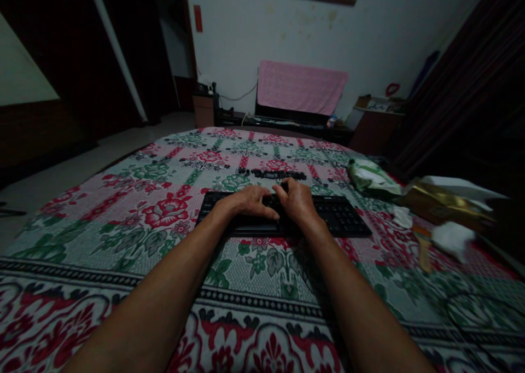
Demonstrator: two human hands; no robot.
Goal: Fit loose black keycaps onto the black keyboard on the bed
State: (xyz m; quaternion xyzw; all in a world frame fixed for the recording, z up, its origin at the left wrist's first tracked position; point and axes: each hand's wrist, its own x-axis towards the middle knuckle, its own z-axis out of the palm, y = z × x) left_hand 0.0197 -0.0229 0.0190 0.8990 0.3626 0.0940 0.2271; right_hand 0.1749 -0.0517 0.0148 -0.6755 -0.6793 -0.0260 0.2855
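Both hands are over the black keyboard (344, 215), which lies flat on the flowered cloth (166, 211), its long sides running from nine to three o'clock. The left hand (251, 200) is partly spread and rests on its middle, thumb held apart from the fingers. The right hand (298, 199), close beside it toward three o'clock, has its fingers curled, thumb and forefinger near each other; whether they pinch anything is too dark to tell.

Just past the keyboard's far edge, at twelve o'clock, small black pieces (273, 174) lie in a loose row; only a narrow strip of cloth separates them from the right hand. Wide stretches of cloth run toward nine and ten o'clock, giving the left arm open room. The right side is tighter: a green packet (371, 177) at two, a gold box (441, 200) between two and three, then a crumpled tissue (402, 217), a brush (424, 250) and a white wad (453, 239) near three. A dark cable (449, 307) loops at four. The cloth's far edge curves at twelve, before a pink towel (301, 86).
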